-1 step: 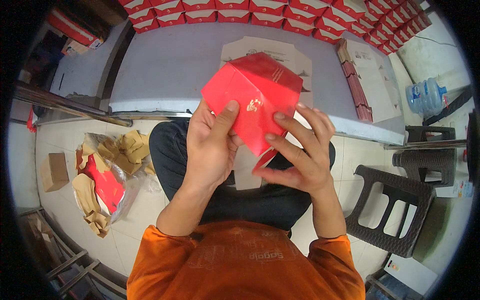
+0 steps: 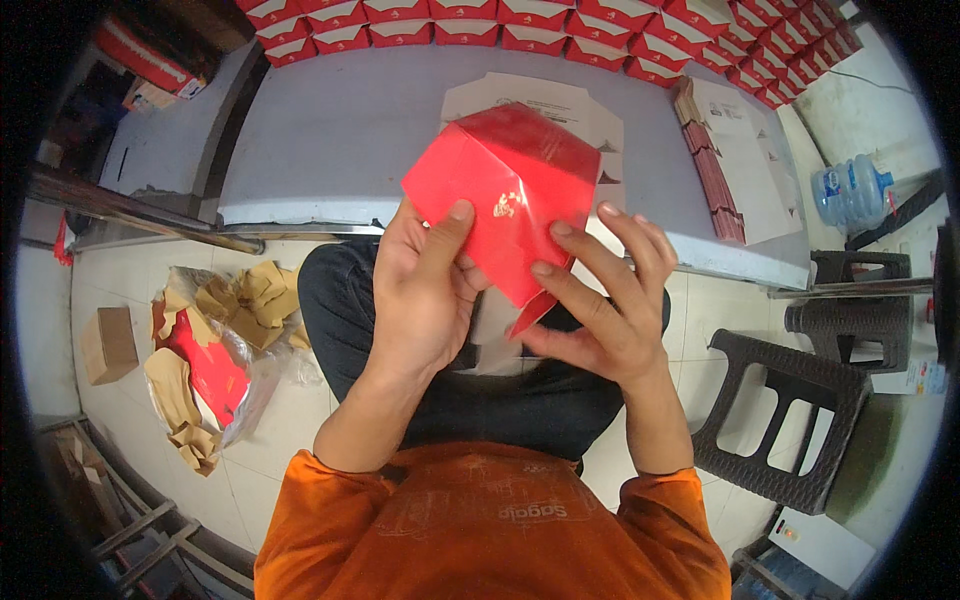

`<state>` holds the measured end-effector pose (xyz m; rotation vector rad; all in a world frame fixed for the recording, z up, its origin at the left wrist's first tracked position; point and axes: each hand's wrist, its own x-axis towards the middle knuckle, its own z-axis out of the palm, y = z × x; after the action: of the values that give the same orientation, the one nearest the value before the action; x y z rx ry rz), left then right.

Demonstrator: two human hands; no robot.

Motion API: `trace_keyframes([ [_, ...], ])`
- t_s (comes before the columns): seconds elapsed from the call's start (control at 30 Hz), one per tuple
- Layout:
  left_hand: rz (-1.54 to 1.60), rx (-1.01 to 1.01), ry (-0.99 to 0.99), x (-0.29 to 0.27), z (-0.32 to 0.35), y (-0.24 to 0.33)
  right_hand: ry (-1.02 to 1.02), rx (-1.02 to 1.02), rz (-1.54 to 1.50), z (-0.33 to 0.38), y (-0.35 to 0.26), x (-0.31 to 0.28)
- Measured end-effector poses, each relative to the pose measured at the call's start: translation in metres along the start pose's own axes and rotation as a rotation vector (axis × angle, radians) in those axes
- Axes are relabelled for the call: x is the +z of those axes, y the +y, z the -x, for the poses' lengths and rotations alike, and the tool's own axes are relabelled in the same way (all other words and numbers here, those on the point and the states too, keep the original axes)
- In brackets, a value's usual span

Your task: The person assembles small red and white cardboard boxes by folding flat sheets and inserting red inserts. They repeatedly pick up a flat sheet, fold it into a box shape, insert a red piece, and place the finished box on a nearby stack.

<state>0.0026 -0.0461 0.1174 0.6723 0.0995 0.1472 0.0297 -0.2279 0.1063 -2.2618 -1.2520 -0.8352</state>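
I hold a red folded paper box (image 2: 500,190) with a small gold mark in both hands, above my lap and just in front of the grey table (image 2: 330,140). My left hand (image 2: 430,295) grips its left side with the thumb pressed on the front face. My right hand (image 2: 600,315) holds the lower right side, its fingers spread across the face and a loose bottom flap at its fingertips. Behind the box, a flat unfolded blank (image 2: 545,100) lies white side up on the table.
Rows of finished red boxes (image 2: 560,30) line the table's far edge, and a stack of flat blanks (image 2: 712,170) lies at its right. On the floor are a dark plastic stool (image 2: 790,420), a water bottle (image 2: 850,190), a bag of brown paper scraps (image 2: 210,370) and a small carton (image 2: 108,345).
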Motion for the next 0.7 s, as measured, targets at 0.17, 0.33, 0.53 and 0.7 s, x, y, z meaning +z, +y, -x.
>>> trace_keyframes([
  [0.17, -0.317, 0.031, -0.129, -0.009, 0.0, 0.0, -0.105, 0.099, 0.085, -0.014, -0.003, -0.019],
  [0.33, -0.414, -0.008, 0.027, -0.003, 0.005, -0.018, -0.222, 0.119, 0.136, -0.012, -0.004, -0.012],
  [0.53, -0.613, -0.161, -0.149, -0.032, -0.018, -0.03, -0.223, 0.615, -0.497, -0.009, 0.024, 0.005],
  [0.7, -0.785, -0.175, 0.032, -0.038, -0.041, -0.037, -0.091, 0.496, -0.628, 0.011, 0.044, 0.02],
])
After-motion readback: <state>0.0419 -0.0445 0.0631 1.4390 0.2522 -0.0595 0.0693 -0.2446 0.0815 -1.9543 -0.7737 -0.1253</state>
